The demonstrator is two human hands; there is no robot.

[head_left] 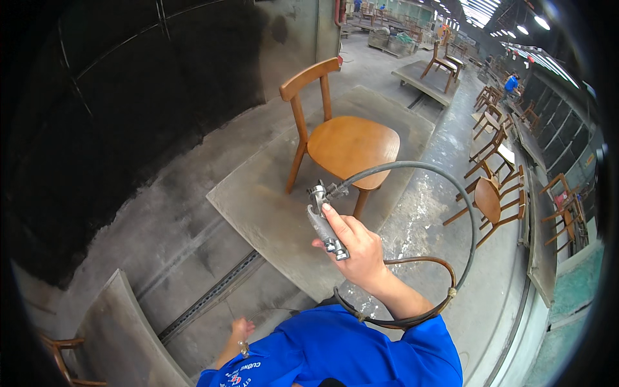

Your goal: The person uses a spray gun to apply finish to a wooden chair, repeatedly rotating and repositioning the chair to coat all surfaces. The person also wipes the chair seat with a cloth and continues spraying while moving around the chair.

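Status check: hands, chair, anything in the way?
Right hand gripping spray gun; left hand low, seems empty. Wooden chair upright on board. Hose loop overlaps chair's front in view.

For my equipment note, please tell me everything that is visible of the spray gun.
The spray gun is grey and looks metallic, with a dull, stained body and shinier fittings at both ends. It slants, its head at upper left. The right hand grips it, partly covering it. A dark grey hose joins near the head and loops right. It is nearer the camera than the wooden chair; no spray shows.
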